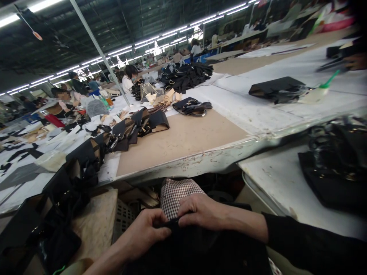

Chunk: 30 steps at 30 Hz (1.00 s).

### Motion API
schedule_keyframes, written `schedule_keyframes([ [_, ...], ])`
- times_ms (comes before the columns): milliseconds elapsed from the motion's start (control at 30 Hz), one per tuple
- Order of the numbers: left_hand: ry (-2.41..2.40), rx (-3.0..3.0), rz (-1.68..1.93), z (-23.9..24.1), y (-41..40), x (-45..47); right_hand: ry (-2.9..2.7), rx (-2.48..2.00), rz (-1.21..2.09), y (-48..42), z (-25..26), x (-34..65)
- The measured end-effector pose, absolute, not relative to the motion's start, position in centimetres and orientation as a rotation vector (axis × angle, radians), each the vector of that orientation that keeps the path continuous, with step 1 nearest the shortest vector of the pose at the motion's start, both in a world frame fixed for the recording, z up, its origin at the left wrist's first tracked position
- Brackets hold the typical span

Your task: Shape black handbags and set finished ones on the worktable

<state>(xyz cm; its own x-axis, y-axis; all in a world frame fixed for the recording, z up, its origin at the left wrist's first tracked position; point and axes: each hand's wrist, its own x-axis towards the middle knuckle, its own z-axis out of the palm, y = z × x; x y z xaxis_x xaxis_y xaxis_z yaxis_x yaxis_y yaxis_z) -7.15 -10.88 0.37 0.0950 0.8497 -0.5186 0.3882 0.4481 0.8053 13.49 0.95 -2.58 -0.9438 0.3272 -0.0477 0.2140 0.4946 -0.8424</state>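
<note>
Low in the head view, my left hand (145,231) pinches the upper edge of a dark black piece of material (195,248) between thumb and fingers. Close beside it, my right hand (200,212) grips the same edge, fingers curled and thumb pressed in. The black piece lies over my lap; its lower part is too dark to make out, so I cannot tell whether it is a bag or a loose panel. Checked cloth (180,193) shows just beyond my hands, under the table edge.
The worktable (183,133) stands ahead. Along its left lie several black handbags (83,152); another black bag (190,106) lies farther in. A bottle with a green nozzle (319,91) stands right. Black bags (335,172) lie on the right-hand surface. Co-workers (127,80) sit beyond.
</note>
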Motion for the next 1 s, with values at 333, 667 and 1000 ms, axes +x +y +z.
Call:
schedule_keyframes([
  [333,1.5,1.028,0.504,0.1,-11.5,-6.9,-2.594,-0.412,1.627,1.2,-2.6,13.9],
  [667,1.524,1.175,0.482,1.0,-10.8,-6.5,-2.616,-0.331,1.657,1.8,0.3,13.1],
  [1000,1.488,1.126,0.457,1.0,-10.6,-6.1,-2.528,-0.541,1.491,-0.4,-1.8,12.4],
])
